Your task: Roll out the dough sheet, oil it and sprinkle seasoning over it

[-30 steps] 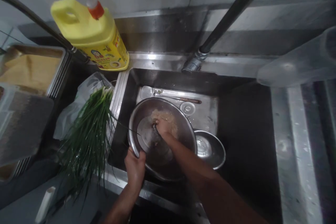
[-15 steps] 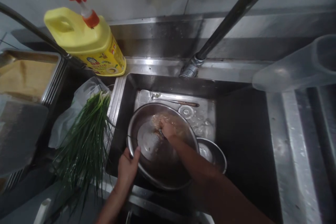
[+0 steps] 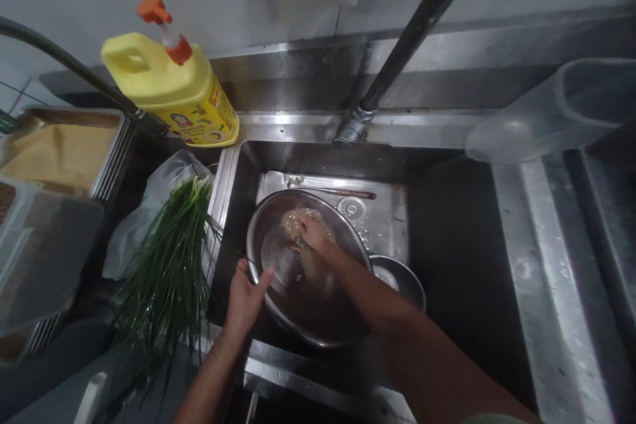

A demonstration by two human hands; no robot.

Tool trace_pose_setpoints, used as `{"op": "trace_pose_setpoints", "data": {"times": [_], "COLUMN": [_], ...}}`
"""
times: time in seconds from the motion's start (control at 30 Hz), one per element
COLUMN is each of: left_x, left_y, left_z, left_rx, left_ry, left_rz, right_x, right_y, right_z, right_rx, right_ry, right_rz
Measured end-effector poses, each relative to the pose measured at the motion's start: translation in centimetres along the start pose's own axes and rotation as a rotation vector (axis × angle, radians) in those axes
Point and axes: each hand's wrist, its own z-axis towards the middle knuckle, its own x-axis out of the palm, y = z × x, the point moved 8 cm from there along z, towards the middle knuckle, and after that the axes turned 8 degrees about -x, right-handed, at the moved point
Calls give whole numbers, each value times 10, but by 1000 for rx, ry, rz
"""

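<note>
A wide metal bowl [image 3: 318, 336] stands tilted in the sink. My left hand [image 3: 247, 295] grips its left rim, thumb over the inside and fingers outside. Inside the bowl, my right hand [image 3: 313, 232] is closed on a wet, glistening, pale brownish mass [image 3: 301, 217] near the far wall; its exact kind does not show. The fingertips are partly hidden in it. Small darker bits lie on the bowl's bottom. Beside the bowl on the right, a smaller metal bowl [image 3: 415, 285] is partly covered by my right forearm.
A long-handled spatula [image 3: 342, 193] lies behind the bowl in the sink [image 3: 462, 245], near the drain [image 3: 352, 209]. Left are green chives [image 3: 171, 258] on a plastic bag, a yellow pump jug [image 3: 163, 89] and trays [image 3: 106, 165]. A faucet pipe [image 3: 397, 46] and clear plastic container [image 3: 527, 119] stand right.
My right hand has shifted slightly left within the bowl, and the pale mass looks more bunched under it. My left hand stays on the rim. The camera view has shifted slightly.
</note>
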Motion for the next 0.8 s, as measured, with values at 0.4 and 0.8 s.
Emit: {"op": "trace_pose_setpoints", "data": {"times": [0.4, 0.8], "left_x": [-32, -13], "left_y": [35, 27], "left_z": [18, -16], "left_rx": [-90, -72], "left_ry": [-294, -274], "left_rz": [184, 235], "right_x": [43, 50], "right_y": [75, 41], "right_z": [-94, -96], "right_rx": [-612, -75], "right_ry": [365, 237], "right_rz": [-21, -93]}}
